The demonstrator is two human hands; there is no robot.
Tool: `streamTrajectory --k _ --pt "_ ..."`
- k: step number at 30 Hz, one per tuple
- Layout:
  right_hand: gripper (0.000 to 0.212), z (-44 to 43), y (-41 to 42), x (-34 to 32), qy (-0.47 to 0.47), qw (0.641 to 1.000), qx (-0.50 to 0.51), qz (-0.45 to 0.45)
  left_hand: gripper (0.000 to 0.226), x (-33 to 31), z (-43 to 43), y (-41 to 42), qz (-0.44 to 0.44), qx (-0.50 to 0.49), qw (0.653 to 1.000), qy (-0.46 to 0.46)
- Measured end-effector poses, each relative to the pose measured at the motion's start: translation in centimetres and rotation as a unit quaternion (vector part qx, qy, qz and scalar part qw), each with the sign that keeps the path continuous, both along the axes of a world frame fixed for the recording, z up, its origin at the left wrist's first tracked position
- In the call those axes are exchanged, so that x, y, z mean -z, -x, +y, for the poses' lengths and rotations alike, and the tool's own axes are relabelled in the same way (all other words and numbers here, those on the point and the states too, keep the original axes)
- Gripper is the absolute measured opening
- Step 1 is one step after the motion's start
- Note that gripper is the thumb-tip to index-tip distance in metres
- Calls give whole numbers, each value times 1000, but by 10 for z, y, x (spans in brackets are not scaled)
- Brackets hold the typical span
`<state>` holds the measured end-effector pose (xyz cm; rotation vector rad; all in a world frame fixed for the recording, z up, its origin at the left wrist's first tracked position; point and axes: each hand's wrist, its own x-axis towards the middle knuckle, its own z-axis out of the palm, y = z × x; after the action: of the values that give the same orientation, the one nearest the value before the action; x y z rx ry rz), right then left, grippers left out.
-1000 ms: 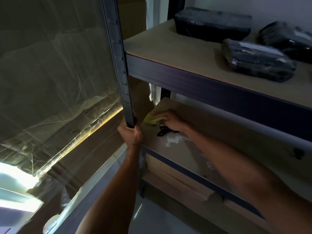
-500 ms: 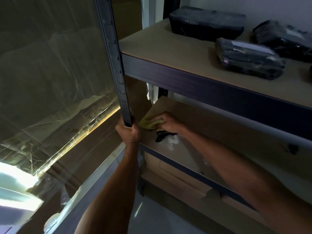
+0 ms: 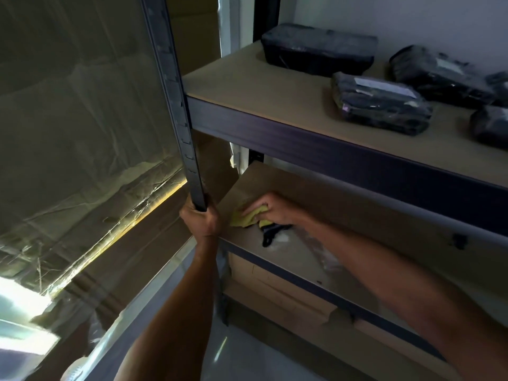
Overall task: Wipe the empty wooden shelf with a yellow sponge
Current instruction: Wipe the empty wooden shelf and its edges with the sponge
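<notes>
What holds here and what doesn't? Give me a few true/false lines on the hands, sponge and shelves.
1. The left hand grips the rack's metal upright. True.
2. Black wrapped packages lie on the upper shelf. True.
3. The right hand holds the yellow sponge on the upper shelf. False: the sponge is on the lower shelf, near its left front corner.
4. The yellow sponge lies loose with no hand on it. False: the right hand's fingers are curled over it.
</notes>
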<state>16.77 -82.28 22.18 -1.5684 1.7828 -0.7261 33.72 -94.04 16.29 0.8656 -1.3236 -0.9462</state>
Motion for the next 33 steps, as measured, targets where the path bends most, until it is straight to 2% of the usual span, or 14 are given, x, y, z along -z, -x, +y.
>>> streamTrajectory --k 3,8,10,13,17,24,28,33 --pt "41 18 -5 14 -15 999 -31 -31 34 -1 2 0 8 3 1000 11" --pt "38 47 14 -1 -88 991 -95 -24 33 -8 9 0 16 16 1000 7" --pt "35 44 24 -14 -89 992 -68 -50 33 -10 9 0 17 13 1000 7" --pt "36 26 29 -27 -22 996 7 -81 35 -3 4 1 9 5 1000 1" --pt "37 22 16 -11 -44 999 6 -12 38 2 -2 1 7 -10 1000 10" --pt "39 58 26 -19 -105 991 -76 23 36 -6 5 1 15 1 1000 17" --pt "41 41 10 -36 -41 998 -50 -12 44 1 -1 1 5 -5 1000 -3" --pt "40 38 -20 -3 -51 994 -94 35 42 -3 2 0 10 -5 1000 15"
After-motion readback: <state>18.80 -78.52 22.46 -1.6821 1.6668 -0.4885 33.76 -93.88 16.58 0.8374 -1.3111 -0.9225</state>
